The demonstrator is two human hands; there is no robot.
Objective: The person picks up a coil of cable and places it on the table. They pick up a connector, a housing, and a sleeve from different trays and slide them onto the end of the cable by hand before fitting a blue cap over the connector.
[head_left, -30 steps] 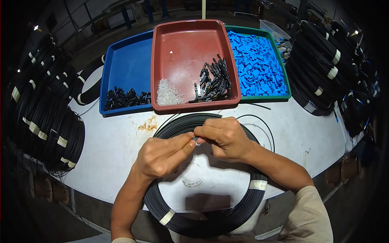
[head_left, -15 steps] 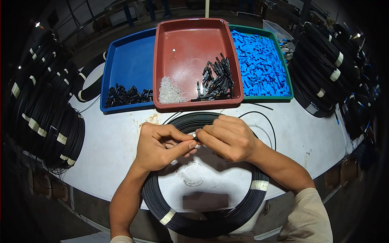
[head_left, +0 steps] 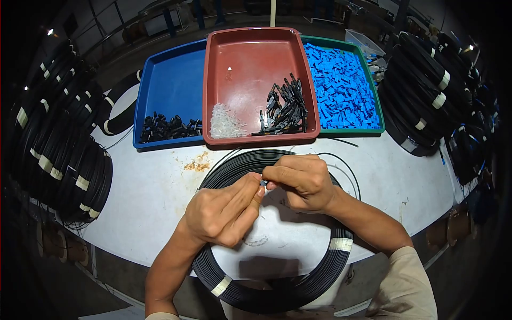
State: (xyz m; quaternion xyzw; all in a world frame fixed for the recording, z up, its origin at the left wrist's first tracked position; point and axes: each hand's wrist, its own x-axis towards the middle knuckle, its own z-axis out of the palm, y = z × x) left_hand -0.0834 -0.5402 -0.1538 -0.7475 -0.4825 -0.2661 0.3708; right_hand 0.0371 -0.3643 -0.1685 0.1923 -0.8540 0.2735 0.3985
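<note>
My left hand (head_left: 226, 210) and my right hand (head_left: 301, 181) meet fingertip to fingertip over a coil of black cable (head_left: 272, 296). Both are closed in a pinch around a small grey-blue piece (head_left: 263, 183), mostly covered by the fingers; I cannot tell its kind. Tape bands the coil, which lies partly on the white table (head_left: 144, 213) and reaches past its front edge. A loose loop of black cable (head_left: 356, 176) curves out beyond my right hand.
Behind the coil, a red tray (head_left: 250, 58) holds clear pieces (head_left: 224, 121) and black connectors (head_left: 288, 106). A blue tray (head_left: 170, 69) contains black parts (head_left: 168, 127); a green tray (head_left: 380, 106) contains blue pieces (head_left: 344, 88). Stacked cable coils stand left (head_left: 64, 170) and right (head_left: 421, 96).
My left hand has turned over, its back now facing up, and its fingers have closed in a tighter pinch against my right fingertips. The right hand has shifted only slightly.
</note>
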